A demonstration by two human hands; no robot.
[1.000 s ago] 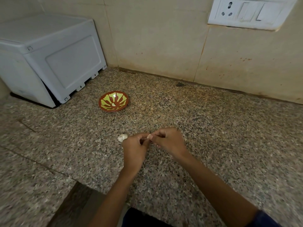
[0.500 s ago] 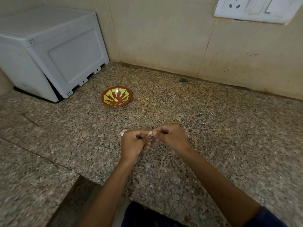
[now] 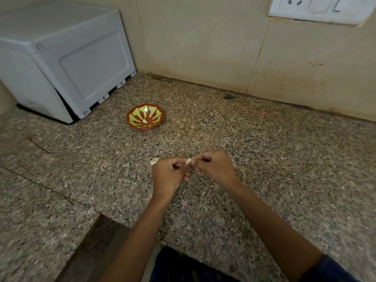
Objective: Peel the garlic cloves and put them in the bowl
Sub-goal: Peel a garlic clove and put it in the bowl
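Note:
Over the granite counter my left hand (image 3: 167, 176) and my right hand (image 3: 213, 167) meet fingertip to fingertip, both pinching one small pale garlic clove (image 3: 188, 161). A second pale clove (image 3: 154, 161) lies on the counter just behind my left hand, partly hidden by it. The small red bowl (image 3: 130, 117) with yellow-green petal shapes stands further back and to the left, apart from both hands. A pale peeled clove (image 3: 144, 120) lies inside it.
A white appliance (image 3: 61, 58) fills the back left corner against the tiled wall. A switch and socket plate (image 3: 317, 9) is on the wall at upper right. The counter's front edge has a cut-out corner (image 3: 97, 218) at lower left.
Both hands have stayed together on the clove, its pale tip now more exposed between the fingertips. The camera has tilted down slightly, so the bowl and wall sit higher in view.

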